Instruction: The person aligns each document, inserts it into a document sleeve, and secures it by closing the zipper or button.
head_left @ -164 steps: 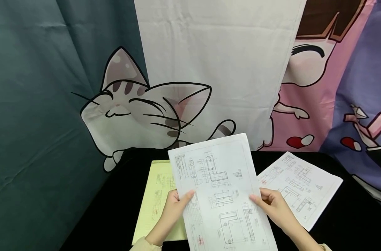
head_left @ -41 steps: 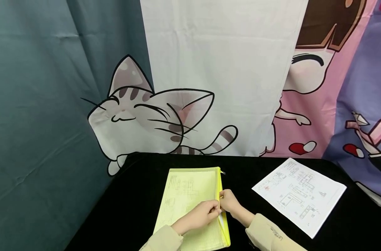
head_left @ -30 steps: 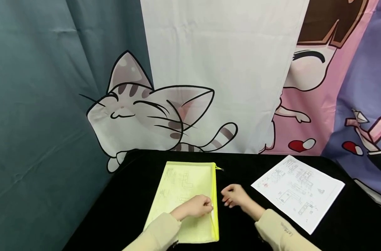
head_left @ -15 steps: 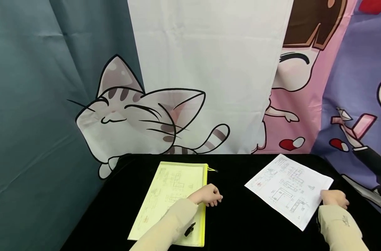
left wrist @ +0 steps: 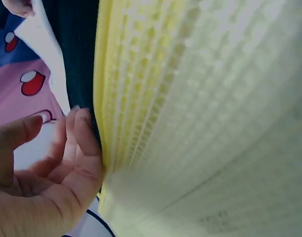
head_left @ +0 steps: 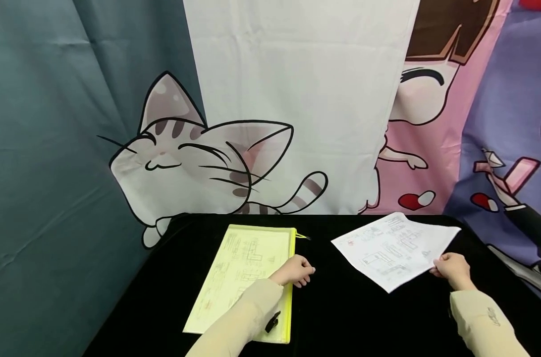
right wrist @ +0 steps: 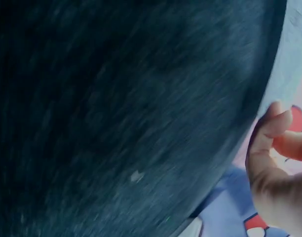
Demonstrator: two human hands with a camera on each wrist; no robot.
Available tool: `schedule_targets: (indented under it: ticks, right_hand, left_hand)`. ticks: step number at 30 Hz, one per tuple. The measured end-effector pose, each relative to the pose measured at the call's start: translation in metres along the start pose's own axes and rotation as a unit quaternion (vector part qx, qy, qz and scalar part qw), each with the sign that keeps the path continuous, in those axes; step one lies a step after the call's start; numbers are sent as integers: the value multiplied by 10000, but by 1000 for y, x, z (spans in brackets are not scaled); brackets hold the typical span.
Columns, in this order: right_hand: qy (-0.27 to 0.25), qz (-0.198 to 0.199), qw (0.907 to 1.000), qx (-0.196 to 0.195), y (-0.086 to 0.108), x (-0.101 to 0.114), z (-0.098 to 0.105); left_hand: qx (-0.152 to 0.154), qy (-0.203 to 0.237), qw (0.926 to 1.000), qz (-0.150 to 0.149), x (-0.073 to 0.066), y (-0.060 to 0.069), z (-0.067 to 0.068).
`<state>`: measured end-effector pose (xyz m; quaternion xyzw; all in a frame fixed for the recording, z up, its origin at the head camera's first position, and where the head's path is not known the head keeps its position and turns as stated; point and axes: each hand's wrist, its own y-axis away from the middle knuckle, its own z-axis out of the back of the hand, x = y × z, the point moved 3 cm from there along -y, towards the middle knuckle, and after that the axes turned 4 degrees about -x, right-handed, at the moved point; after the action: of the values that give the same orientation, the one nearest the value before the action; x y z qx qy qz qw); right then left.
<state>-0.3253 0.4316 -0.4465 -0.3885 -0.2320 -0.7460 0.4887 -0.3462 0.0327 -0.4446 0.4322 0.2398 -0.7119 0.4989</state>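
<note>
A yellow mesh zip pouch [head_left: 235,267] lies on the black table, with line drawings showing through it. Its zipper edge [head_left: 291,297] runs down the right side, and a pull tab [head_left: 302,236] sits at the far corner. Over that edge rests my left hand [head_left: 296,271]; in the left wrist view its fingers [left wrist: 84,138] are loosely bent, the thumb apart, and nothing is between them. My right hand [head_left: 452,269] pinches the right corner of a white drawing sheet [head_left: 391,248]. The sheet bends and looks partly raised. In the right wrist view, thumb and fingers [right wrist: 277,123] meet at the paper.
Black cloth [head_left: 333,312] covers the table, including between pouch and sheet. A small black object [head_left: 272,321] shows beside the left sleeve, above the pouch. Behind the table hangs a curtain [head_left: 297,89] printed with a cartoon cat and figures.
Earlier both hands held a drawing sheet, then worked at the pouch's zipper edge. My right hand has since gone right, taken the other sheet's corner and drawn it left. The left hand released the edge.
</note>
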Motion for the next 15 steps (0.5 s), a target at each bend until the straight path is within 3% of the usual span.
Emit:
schedule_targets:
  ticks: [3, 6, 8, 11, 13, 15]
  right_hand:
    - [-768, 44, 9967, -267, 7, 12, -3]
    - [-1213, 108, 9907, -600, 16, 28, -8]
    - [-1088, 343, 9897, -867, 26, 43, -14]
    - [-881, 791, 9857, -1200, 44, 67, -25]
    - [-994, 997, 9809, -1340, 54, 82, -34]
    - [-1350, 1111, 9743, -1421, 62, 95, -43]
  left_hand:
    - [-175, 815, 9961, 300, 4, -7, -1]
    - [-212, 1657, 9833, 722, 7, -13, -4]
    - [-197, 2294, 9682, 981, 6, -16, -6]
    - [-152, 3302, 9350, 1285, 0, -19, -8]
    - [-171, 3842, 9117, 1445, -6, -18, -9]
    - [-290, 4177, 8938, 1607, -10, -16, -9]
